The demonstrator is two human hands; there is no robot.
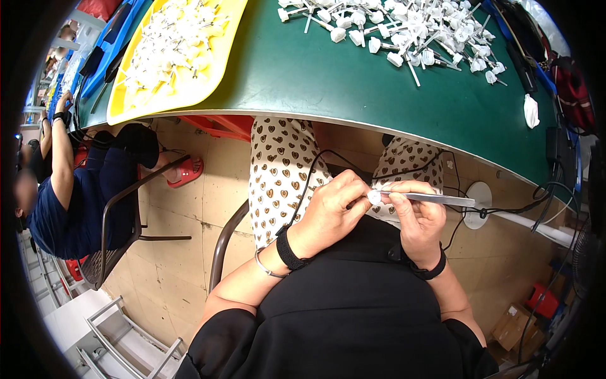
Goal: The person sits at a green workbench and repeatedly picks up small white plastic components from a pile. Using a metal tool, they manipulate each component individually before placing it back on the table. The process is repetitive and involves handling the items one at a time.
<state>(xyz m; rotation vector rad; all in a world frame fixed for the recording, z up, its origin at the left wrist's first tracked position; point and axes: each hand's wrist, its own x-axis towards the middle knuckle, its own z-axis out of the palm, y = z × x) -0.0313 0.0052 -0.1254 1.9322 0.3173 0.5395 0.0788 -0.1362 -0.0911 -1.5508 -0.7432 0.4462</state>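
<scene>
The small white piece (374,197) is resting between the person's two hands, just on the near side of the green surface (303,82). The left hand (334,210) is pinching it in its fingers, while the fingers of the right hand (421,218) are gripping a slim metal tool (449,200) that is pointing rightward. A yellow tray (219,82) of white-headed parts is lying on the surface's left side, and a loose pile (410,28) of similar parts is spreading along its far right.
</scene>
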